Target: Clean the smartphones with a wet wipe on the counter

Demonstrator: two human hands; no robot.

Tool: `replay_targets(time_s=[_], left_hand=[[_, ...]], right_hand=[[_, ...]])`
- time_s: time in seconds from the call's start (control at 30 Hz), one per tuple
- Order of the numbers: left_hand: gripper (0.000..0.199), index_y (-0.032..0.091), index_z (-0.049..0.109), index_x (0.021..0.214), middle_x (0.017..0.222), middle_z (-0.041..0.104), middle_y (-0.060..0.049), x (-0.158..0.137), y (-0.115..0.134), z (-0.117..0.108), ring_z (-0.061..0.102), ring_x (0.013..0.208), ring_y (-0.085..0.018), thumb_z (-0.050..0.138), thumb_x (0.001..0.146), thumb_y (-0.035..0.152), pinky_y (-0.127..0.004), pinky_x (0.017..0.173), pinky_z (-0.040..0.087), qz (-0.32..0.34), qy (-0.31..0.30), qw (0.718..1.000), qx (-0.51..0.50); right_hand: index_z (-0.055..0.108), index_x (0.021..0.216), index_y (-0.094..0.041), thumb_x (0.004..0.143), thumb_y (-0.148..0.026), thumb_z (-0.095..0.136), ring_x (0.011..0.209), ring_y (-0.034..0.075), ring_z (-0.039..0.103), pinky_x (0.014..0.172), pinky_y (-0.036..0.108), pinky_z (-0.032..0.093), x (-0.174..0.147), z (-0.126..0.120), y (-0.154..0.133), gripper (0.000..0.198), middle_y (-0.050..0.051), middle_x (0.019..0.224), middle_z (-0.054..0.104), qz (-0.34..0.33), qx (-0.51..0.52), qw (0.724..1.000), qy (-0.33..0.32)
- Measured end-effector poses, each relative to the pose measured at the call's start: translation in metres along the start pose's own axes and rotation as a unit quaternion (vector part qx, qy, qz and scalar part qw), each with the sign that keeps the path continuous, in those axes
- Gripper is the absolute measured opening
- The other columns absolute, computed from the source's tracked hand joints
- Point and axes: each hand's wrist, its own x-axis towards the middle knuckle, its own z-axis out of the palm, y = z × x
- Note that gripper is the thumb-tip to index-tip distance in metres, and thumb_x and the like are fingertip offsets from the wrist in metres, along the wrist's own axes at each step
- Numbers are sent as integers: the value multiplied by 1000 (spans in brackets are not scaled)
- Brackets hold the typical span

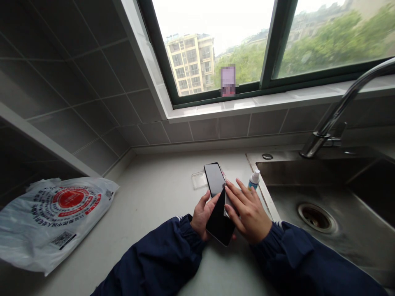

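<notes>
Navy-blue fabric sleeves [154,259] were closest to the camera. Left hand [201,213] had a flat, black, rectangular smartphone [220,226] gripped over the smooth white countertop [154,189], near another black-framed, grey-screened phone [213,176]. Right hand [249,211] stretched its fingers across the held one's edge; couldn't tell if they pinched anything.

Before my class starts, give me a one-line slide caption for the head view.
Left hand holding a dark-screened phone, right hand at its edge, beside a steel sink.

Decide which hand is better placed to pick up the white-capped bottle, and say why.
Probably the right hand: it is close beside the bottle, while the left hand, farther away, holds the dark phone.
</notes>
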Motion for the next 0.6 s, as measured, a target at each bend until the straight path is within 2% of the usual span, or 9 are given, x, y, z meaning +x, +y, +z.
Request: replay_targets(time_s=[0.13, 0.4, 0.6], left_hand=[[64, 24, 35, 149, 119, 66, -14, 0, 0, 0, 70, 92, -30, 35, 94, 58, -53, 86, 52, 1, -6, 1000, 7], [67, 18, 40, 147, 123, 64, -15, 3, -3, -6, 67, 101, -29, 38, 94, 57, -42, 91, 49, 40, 1, 999, 2], [67, 17, 41, 147, 125, 63, -16, 3, -3, -4, 65, 105, -29, 38, 94, 57, -40, 92, 47, 41, 0, 999, 0]], right_hand=[[48, 143, -13, 98, -28, 41, 145, 35, 30, 108, 65, 32, -1, 0, -1, 47, 10, 152, 42, -10, -7, 1000, -9], [49, 142, -16, 97, -27, 43, 143, 34, 34, 114, 67, 19, -2, -2, -5, 47, 12, 151, 43, -36, 0, 999, -33], [48, 143, -16, 97, -27, 43, 143, 34, 35, 114, 69, 17, -2, -2, -6, 47, 12, 152, 42, -40, 3, 998, -40]])
